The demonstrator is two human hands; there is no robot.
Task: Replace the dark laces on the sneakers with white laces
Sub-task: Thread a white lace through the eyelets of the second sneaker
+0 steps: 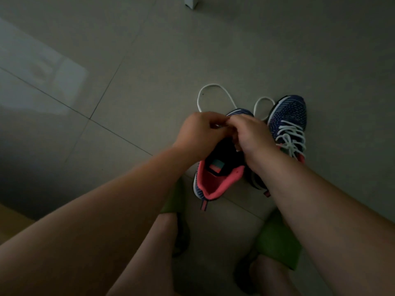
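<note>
I see two sneakers on the floor (128, 60). The far sneaker (288, 120) already has its white lace (288, 135) tied in. The near sneaker (213, 180) sits between my arms, with its pink inside showing. My left hand (198, 133) and my right hand (252, 135) are both curled over its front, and they seem to pinch the loose white lace (213, 92) there, though the fingertips hide the spot. That lace makes two loops on the floor past the toe. I count two white laces and no dark ones. The lace is soft, floppy and light, so I would hold it near its stiff tip to poke it through a hole.
</note>
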